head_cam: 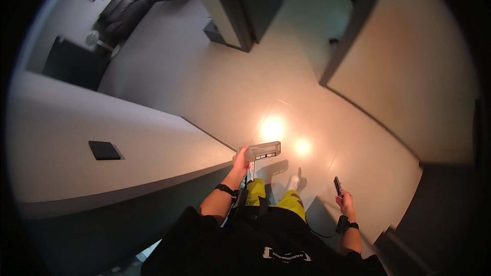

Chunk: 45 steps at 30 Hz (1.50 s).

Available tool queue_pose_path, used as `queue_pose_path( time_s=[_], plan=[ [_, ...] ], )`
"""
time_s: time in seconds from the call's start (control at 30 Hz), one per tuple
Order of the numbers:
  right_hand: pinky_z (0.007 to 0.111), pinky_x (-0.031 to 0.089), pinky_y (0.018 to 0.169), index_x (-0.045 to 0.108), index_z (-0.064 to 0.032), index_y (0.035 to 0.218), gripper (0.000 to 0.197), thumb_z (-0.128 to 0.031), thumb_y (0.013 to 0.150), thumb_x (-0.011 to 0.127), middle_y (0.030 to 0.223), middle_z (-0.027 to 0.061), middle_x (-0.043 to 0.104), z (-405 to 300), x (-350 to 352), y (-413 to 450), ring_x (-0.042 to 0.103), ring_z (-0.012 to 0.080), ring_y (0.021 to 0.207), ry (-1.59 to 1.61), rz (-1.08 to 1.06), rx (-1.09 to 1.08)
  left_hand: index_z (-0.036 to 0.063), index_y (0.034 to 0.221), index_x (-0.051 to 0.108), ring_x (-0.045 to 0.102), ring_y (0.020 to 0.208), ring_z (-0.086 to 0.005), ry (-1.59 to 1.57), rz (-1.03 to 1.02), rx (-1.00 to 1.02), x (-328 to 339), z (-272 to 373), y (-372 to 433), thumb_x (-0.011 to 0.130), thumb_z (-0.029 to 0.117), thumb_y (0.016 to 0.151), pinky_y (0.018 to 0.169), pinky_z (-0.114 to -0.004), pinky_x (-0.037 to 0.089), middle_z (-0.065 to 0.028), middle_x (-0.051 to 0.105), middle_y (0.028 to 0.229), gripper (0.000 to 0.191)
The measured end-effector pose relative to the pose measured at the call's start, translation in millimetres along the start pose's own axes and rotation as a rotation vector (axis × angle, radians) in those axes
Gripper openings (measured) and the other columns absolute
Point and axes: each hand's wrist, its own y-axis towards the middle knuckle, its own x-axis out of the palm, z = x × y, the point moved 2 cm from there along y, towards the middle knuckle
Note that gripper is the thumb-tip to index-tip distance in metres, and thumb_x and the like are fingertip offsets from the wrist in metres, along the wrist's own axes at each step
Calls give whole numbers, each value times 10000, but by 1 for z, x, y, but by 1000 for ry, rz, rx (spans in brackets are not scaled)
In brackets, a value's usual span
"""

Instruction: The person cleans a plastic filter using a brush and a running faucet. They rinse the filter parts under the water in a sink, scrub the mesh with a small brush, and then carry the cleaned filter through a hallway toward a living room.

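Observation:
My left hand (241, 160) grips one end of a long grey box-like object (264, 148) with a row of small light panels along its side; I cannot tell exactly what it is. It is held above the floor, close to the left wall's edge. In my right hand (345, 200) is a slim dark handheld device (337, 184) that looks like a remote control, its far end pointing away from me. Both wrists wear black straps, and the right one carries a small black unit (342, 224).
On my left runs a pale wall or ledge (153, 142) with a black square plate (104, 150). Ahead, a doorway with a dark door (261, 0) opens off the glossy floor (215, 76). A dark sofa (126, 13) and a white stand fan (93, 38) are far left.

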Motion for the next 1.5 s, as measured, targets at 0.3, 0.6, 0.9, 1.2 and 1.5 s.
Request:
queue_pose_path(
  time_s=[0.3,0.6,0.9,1.2,1.5],
  plan=[
    [237,415,437,470,-56,886,189,-218,808,529,630,47,479,-289,238,42,499,153,511,-287,-157,-335,16,1134,324,559,589,-248,-619,161,31,76,123,120,728,379,616,458,-349,484,-182,517,905,751],
    [278,449,447,504,-43,940,242,-225,787,547,648,89,513,-333,320,72,506,174,487,-499,-66,-96,118,791,534,451,541,-138,-777,-43,211,-24,187,246,551,546,712,440,-265,346,-35,472,644,436],
    [319,489,546,601,-97,832,139,-187,725,596,709,108,589,-362,525,231,584,198,564,-628,-423,-21,126,936,553,425,382,-139,-937,144,5,-154,335,215,412,638,749,280,-218,292,-27,523,605,564],
    [294,499,541,550,0,868,275,-229,734,627,762,99,573,-389,910,155,605,181,608,-1439,-610,-259,114,904,536,489,443,-158,-1021,344,256,-207,435,226,364,742,701,415,-307,432,-20,487,558,682],
    [253,445,452,521,-32,844,201,-174,741,618,654,76,550,-415,1017,136,576,163,536,-865,-480,-156,71,808,522,471,435,-157,-706,-59,381,-196,694,351,391,694,730,405,-278,422,-40,475,568,642]
  ],
)
